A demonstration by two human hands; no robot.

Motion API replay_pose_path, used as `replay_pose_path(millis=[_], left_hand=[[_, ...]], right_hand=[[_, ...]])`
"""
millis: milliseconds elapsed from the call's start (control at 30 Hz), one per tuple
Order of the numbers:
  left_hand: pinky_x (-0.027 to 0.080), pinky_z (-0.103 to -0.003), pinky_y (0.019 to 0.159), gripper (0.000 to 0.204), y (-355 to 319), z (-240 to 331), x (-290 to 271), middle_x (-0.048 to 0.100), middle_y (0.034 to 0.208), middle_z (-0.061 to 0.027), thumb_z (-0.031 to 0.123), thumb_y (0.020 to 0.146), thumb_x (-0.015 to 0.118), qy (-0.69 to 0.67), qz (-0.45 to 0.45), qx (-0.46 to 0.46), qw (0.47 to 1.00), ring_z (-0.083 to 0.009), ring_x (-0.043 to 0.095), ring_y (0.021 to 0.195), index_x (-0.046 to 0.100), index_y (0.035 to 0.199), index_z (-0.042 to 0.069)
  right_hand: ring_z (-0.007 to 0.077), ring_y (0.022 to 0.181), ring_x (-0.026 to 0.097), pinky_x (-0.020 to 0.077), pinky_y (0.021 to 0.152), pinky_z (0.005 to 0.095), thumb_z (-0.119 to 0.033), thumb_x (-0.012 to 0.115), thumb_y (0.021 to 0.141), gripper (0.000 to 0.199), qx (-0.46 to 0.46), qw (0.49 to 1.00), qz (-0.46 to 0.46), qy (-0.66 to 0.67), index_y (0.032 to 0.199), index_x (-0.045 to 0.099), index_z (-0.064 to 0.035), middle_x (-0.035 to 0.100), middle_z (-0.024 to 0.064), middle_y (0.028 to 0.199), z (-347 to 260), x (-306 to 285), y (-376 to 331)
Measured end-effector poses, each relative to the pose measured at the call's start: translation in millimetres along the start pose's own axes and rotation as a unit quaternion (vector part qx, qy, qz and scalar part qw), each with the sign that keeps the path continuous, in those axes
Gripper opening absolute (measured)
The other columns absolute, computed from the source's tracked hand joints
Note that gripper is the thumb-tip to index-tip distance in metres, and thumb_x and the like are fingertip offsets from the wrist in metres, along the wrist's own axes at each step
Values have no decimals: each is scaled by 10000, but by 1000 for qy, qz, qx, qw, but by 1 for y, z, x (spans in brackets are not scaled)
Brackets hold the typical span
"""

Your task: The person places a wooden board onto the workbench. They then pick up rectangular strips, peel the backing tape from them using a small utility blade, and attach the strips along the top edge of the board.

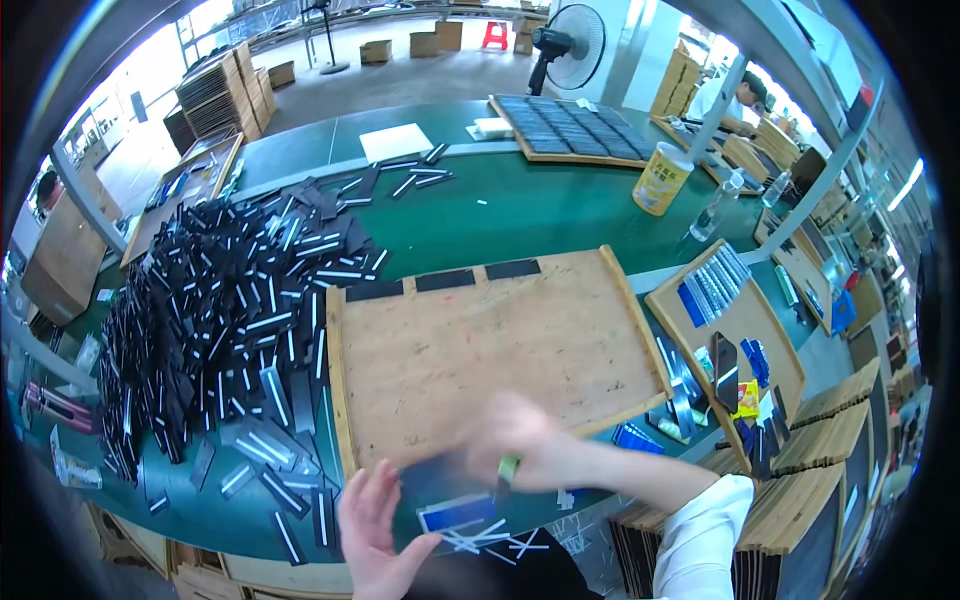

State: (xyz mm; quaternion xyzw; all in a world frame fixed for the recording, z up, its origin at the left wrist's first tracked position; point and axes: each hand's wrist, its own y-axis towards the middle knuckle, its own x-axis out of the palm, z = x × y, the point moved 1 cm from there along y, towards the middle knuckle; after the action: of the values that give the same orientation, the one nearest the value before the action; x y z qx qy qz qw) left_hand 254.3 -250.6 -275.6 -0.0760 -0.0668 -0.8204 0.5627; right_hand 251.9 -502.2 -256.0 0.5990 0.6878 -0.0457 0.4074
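Note:
My left hand (378,525) is at the front edge of the green table, its thumb spread away from its fingers. Its fingertips are by the left edge of a dark flat piece (437,478); whether they grip it cannot be told. My right hand (515,445) is over that piece and the wooden tray's near edge, its fingers smeared by motion. A small light-green patch (508,467) shows at its fingers, too blurred to name. Between and below the hands are a blue-and-clear rectangular piece (457,514) and several thin white strips (475,538).
A wooden tray (480,350) holds dark pieces along its far edge. Left lies a big heap of black pieces with white strips (240,290). A second tray (770,350) carries a phone (725,370). Beyond stand a yellow tub (662,180), clear bottle (715,207) and fan (575,48).

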Motion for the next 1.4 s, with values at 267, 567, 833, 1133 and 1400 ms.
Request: replay_pose_path(millis=[267, 567, 833, 1133, 1400], left_hand=[[468, -287, 989, 351, -1, -4, -58, 630, 1217, -96, -88, 904, 609, 129, 93, -26, 987, -171, 608, 1112, 566, 1247, -26], [477, -274, 955, 270, -5, -7, -65, 656, 1150, -94, -53, 921, 614, 176, 130, -54, 974, -163, 624, 1057, 612, 1189, -22], [477, -267, 945, 263, -10, -10, -66, 658, 1149, -90, -42, 931, 607, 157, 123, -56, 978, -154, 621, 1053, 609, 1193, -18], [456, -279, 981, 283, -37, -9, -79, 640, 1176, -98, -58, 930, 592, 152, 148, -64, 975, -159, 604, 1086, 575, 1210, -22], [478, -291, 954, 263, -39, -14, -93, 608, 1163, -99, -95, 863, 626, 158, 181, -31, 970, -175, 599, 1068, 608, 1116, -26]], right_hand=[[275, 838, 587, 488, 764, 378, 27, 734, 632, 216, 136, 940, 122, -287, 812, 664, -71, 689, 67, 868, 195, -183, -39], [277, 876, 558, 487, 796, 363, 95, 679, 652, 293, 257, 921, 84, -280, 909, 679, -47, 637, 92, 830, 215, -192, -27], [296, 917, 571, 492, 808, 370, 94, 663, 663, 366, 255, 916, 69, -302, 978, 710, -87, 615, 108, 872, 221, -195, -24], [289, 910, 578, 495, 833, 374, 68, 663, 670, 421, 247, 915, 84, -307, 1023, 724, -153, 625, 96, 885, 227, -176, -25], [305, 945, 635, 505, 858, 385, 37, 617, 687, 356, 154, 925, 69, -339, 1006, 736, -67, 711, 132, 961, 240, -181, -26]])
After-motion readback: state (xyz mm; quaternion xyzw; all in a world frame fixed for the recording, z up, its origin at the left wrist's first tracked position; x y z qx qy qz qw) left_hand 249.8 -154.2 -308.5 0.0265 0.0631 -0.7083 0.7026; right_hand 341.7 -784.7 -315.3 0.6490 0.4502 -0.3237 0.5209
